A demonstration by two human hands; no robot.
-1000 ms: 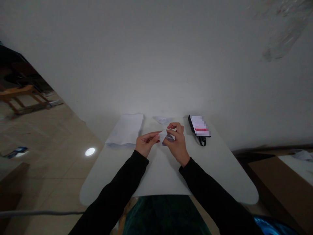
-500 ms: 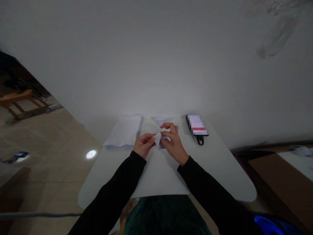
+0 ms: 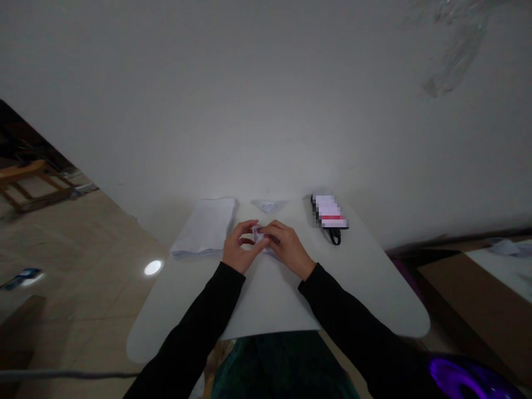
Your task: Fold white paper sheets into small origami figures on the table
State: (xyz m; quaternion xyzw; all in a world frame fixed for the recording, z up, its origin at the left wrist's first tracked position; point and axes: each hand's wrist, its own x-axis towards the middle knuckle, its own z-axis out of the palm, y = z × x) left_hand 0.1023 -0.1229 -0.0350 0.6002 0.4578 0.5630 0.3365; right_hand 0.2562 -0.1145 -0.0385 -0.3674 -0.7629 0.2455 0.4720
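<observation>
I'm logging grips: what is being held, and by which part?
Folded paper, by its right side in the right hand; whether the left hand grips it is unclear.

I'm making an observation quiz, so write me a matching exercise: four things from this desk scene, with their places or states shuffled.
1. Paper stack
2. Phone
3. Triangular paper
4. Right hand

A. At the back of the table, by the wall
B. Touching a small paper piece
C. Black-edged, with a black loop at its near end
D. On the table's left side

Pairs: 1-D, 2-C, 3-A, 4-B
</observation>
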